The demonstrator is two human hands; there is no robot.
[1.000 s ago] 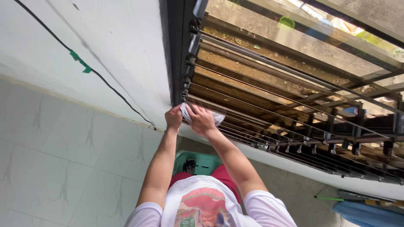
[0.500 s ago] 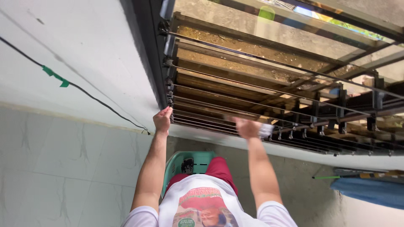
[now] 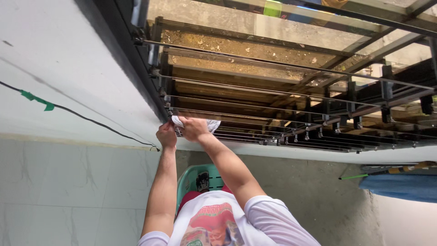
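Louvre window [image 3: 282, 98] overhead: 2 hands; right hand [image 3: 195, 128] clutches 1 white cloth [image 3: 210, 125], left hand [image 3: 166, 135] grips frame.

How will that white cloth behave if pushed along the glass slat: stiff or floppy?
Likely floppy: the white cloth is bunched into soft folds under the right hand. Probably light, since one hand presses it up against the glass louvre slat. It should slide fairly easily on the smooth glass, though it may snag at the frame by the left hand.
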